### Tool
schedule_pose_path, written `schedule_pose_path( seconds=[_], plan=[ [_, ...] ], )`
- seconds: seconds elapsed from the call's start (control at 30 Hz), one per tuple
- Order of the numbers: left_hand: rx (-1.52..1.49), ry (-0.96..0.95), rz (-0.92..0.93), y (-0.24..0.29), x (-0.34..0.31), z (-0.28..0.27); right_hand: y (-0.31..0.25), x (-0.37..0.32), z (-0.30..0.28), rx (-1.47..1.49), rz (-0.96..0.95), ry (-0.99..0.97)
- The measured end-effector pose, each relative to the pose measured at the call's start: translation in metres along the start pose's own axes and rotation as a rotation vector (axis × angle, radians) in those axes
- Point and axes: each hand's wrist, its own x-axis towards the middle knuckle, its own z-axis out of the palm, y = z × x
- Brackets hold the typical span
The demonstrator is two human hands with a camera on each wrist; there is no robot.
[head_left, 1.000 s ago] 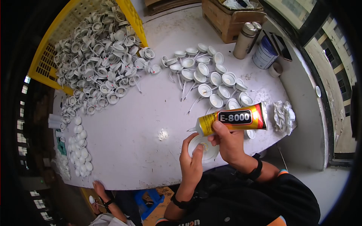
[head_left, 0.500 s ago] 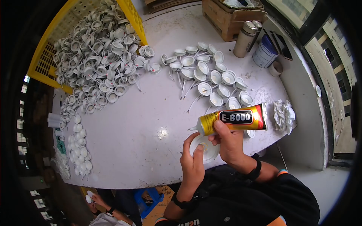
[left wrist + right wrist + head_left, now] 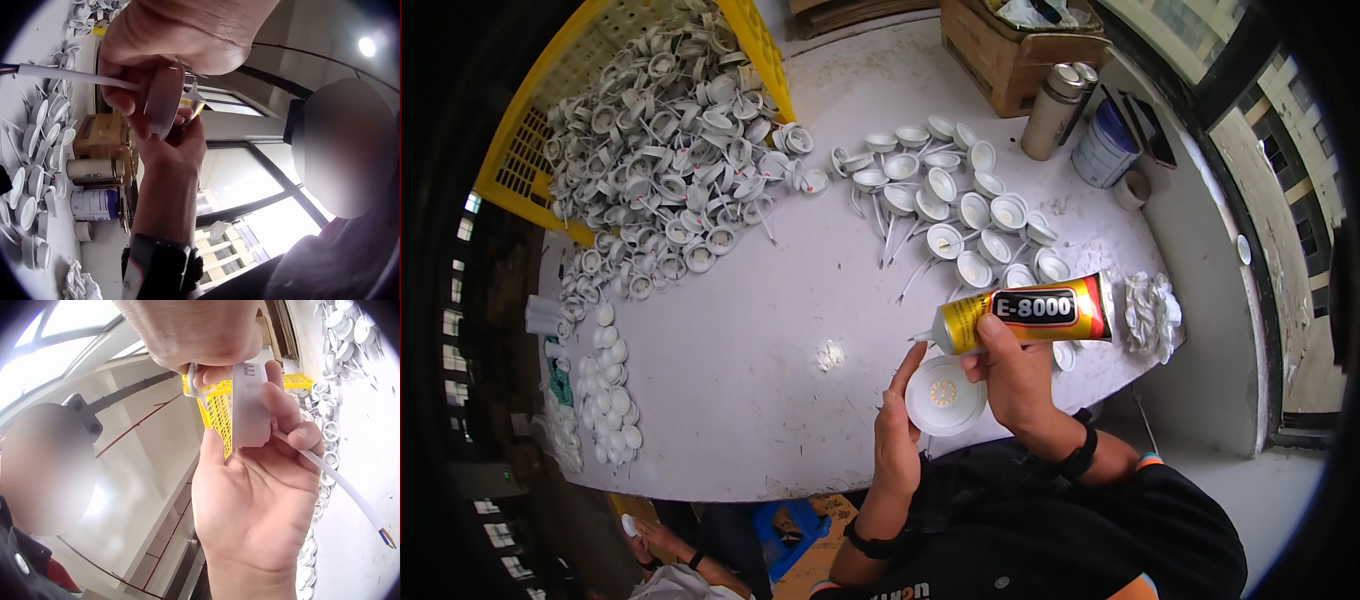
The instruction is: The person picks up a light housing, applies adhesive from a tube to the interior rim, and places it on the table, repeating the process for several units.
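LED lamp disc [image 3: 945, 395]: just under the nozzle of the glue tube [image 3: 1025, 312].
Handling: light, stiff plastic, I judge, and best held by the rim, clear of the LEDs.
My left hand [image 3: 897, 440]: below the tube, pinching the disc's rim.
My right hand [image 3: 1010, 375]: wrapped round the tube.

left hand [image 3: 250, 506] grips white disc [image 3: 250, 406] beside glue nozzle [image 3: 195, 384].

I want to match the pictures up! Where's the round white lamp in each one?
Head: round white lamp low centre, in the left hand.
Left wrist: lamp upper left, edge-on.
Right wrist: lamp top centre, edge-on.
Shared landmark: the glue tube, its nozzle beside the lamp in all three.
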Motion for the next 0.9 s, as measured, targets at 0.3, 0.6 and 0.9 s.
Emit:
schedule_pose_path(
  seconds=[0.3,0.6,0.9],
  plan=[
    [-0.349,-0.063,-0.249,0.002,0.001,-0.002,-0.008,0.003,0.005,0.049,-0.022,-0.021],
    [-0.626,-0.088,-0.271,0.013,-0.006,-0.010,-0.051,-0.014,0.004,-0.360,-0.173,-0.256],
    [-0.640,-0.201,-0.174,0.014,-0.013,-0.015,-0.047,-0.018,0.011,-0.607,-0.256,-0.317]
  ],
)
